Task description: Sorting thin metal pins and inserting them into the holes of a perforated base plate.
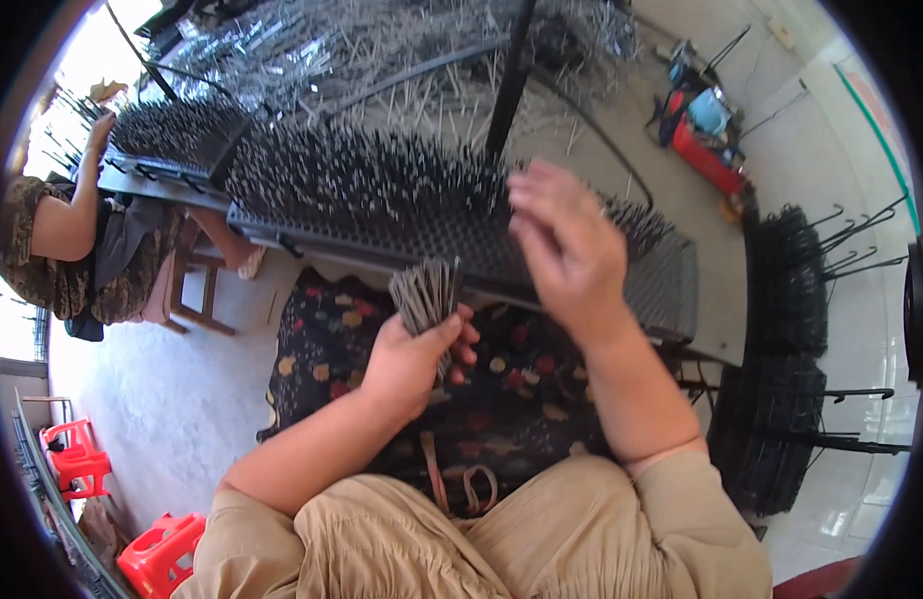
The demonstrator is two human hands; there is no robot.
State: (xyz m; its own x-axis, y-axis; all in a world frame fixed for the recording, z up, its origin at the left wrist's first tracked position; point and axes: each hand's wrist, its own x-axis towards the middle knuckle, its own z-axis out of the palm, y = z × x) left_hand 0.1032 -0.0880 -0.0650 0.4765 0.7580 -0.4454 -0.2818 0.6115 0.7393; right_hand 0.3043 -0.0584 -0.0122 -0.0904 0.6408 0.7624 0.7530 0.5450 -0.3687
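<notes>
My left hand [416,359] is closed around a bundle of thin grey rods [426,292], whose ends fan out above the thumb. Just beyond it lies a long dark perforated rack [411,232] with rows of small holes. Thin dark rods [351,175] stand upright and close together across its far part. My right hand [569,240] is raised over the rack, beside the right end of the standing rods. Its fingers are loosely bent and the thumb is apart from them. No rod shows clearly between them. A dark flowered cloth [321,369] hangs below the rack's near edge.
At the far left, another person's hand [104,130] is at a second rod-filled rack [172,135]. Loose rods and clear plastic [401,90] heap behind. Black hooked racks [786,290] stand right; red stools [162,554] lower left. A dark post [509,80] rises behind the rack.
</notes>
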